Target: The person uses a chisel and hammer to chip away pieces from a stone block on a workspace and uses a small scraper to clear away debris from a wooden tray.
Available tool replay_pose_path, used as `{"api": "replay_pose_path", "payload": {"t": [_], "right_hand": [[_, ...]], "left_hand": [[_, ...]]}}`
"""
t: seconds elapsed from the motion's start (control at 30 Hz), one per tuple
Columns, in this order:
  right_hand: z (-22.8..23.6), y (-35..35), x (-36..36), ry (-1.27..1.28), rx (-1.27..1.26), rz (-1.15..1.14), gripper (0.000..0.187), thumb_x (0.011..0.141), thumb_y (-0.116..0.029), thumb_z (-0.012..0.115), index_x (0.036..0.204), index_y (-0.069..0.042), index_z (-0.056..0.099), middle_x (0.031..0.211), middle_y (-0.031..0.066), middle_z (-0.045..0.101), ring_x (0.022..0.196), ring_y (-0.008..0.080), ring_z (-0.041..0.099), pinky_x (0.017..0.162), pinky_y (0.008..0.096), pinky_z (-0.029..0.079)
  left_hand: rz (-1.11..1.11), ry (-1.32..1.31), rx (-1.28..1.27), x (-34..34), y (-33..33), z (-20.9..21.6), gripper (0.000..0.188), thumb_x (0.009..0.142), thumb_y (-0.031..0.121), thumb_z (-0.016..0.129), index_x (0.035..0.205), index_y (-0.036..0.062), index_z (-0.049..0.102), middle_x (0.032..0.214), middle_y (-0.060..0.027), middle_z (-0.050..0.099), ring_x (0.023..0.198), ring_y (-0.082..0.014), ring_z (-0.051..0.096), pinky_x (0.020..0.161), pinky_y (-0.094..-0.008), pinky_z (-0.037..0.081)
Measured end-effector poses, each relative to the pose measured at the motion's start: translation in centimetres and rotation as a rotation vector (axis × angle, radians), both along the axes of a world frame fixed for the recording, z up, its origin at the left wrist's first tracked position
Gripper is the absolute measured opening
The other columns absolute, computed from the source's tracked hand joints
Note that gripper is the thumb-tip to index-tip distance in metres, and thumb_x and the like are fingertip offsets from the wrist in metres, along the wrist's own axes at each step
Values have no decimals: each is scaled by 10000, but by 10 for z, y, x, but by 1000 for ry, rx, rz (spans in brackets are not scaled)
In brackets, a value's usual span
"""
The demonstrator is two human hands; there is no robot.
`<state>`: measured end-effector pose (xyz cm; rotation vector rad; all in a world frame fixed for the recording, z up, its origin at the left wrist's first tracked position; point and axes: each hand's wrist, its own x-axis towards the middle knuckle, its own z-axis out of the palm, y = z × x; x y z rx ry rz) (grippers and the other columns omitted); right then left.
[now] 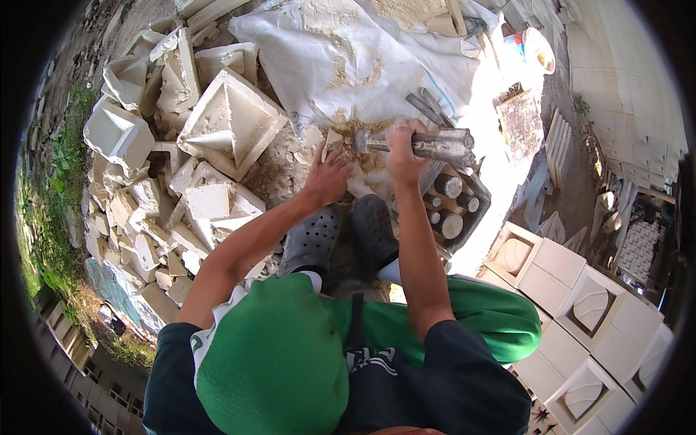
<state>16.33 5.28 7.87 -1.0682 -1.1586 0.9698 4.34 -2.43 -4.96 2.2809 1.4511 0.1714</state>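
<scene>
My left hand [328, 178] reaches low to the ground, its fingertips around a small pale plaster fragment [333, 140]. My right hand [404, 154] is closed round a heavy grey metal tool [444, 145] with thick, plaster-smeared parallel bars. The tool lies sideways in my grip. Its blunt left end [360, 141] hangs just right of the fragment, over crumbled tan debris. Whether the two touch, I cannot tell. Both hands work just beyond my grey clogs [312, 239].
Broken white plaster moulds [230, 123] and chunks heap up on the left. A white sheet [319, 54] spreads ahead, dusted with debris. Close on my right stands a dark crate [475, 214] of round-ended cylinders. Pale square blocks [554, 290] are stacked at lower right; a bucket [539, 51] stands far right.
</scene>
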Motion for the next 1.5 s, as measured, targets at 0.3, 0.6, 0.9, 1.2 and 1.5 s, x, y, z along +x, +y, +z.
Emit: {"api": "replay_pose_path", "payload": {"t": [0.3,0.6,0.9,1.2,1.5], "right_hand": [[73,5,8,121,-70,23,292,846,-27,531,609,-84,370,565,-48,367,507,42,320,458,236,267],[14,11,3,147,-173,68,271,851,6,549,622,-75,428,608,-85,385,545,12,341,460,215,270],[37,-9,7,98,-119,75,276,861,-31,473,614,-84,362,534,-25,343,471,65,282,452,257,260],[78,-7,7,96,-154,39,309,854,-25,515,591,-83,364,557,-49,355,496,48,306,457,241,254],[5,5,2,-31,-155,75,319,850,-20,527,606,-99,337,557,-25,371,488,68,333,460,260,276]], "left_hand": [[58,-14,75,-9,-5,21,230,781,189,532,982,116,618,1006,-53,609,1113,-207,498,1071,-482,203],[54,-127,208,-38,-5,11,303,763,257,620,1034,124,595,1142,-42,512,1171,-224,446,1055,-504,220],[250,-3,84,-49,34,-6,910,771,540,639,1454,106,222,1493,-202,196,1392,-364,165,1125,-485,137],[184,-22,-136,-57,32,-43,1042,762,657,584,1474,83,86,1507,-270,0,1406,-419,9,1130,-505,77],[144,57,-216,-52,39,-13,894,781,633,580,1482,285,148,1501,-285,-18,1403,-434,-3,1124,-522,81]]}}
